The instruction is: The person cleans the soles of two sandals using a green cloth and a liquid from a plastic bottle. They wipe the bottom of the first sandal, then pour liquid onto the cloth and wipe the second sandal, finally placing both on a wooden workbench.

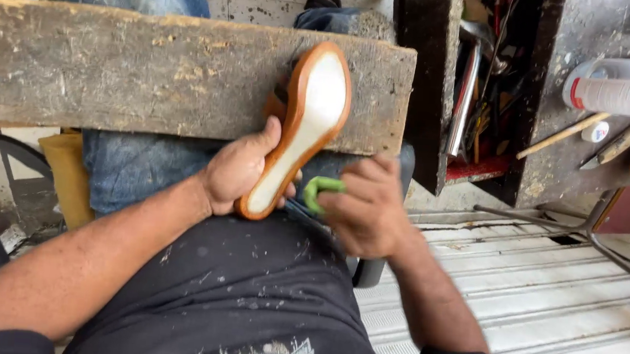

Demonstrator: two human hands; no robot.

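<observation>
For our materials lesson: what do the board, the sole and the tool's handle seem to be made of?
Board: rough, unfinished wood, worn and stained grey-brown.
Sole: probably rubber or leather; smooth tan rim, matt white face.
Handle in the right hand: likely plastic, being bright green and smooth.

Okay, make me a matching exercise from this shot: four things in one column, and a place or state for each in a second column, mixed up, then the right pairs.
Things:
1. shoe sole
2. green-handled tool
3. wooden board
4. plastic bottle

Places or states:
A. lying on its side on the surface at far right
B. gripped in the right hand
C. resting across the person's lap
D. held by the left hand, pale face up against the board

Pairs: 1-D, 2-B, 3-C, 4-A
</observation>
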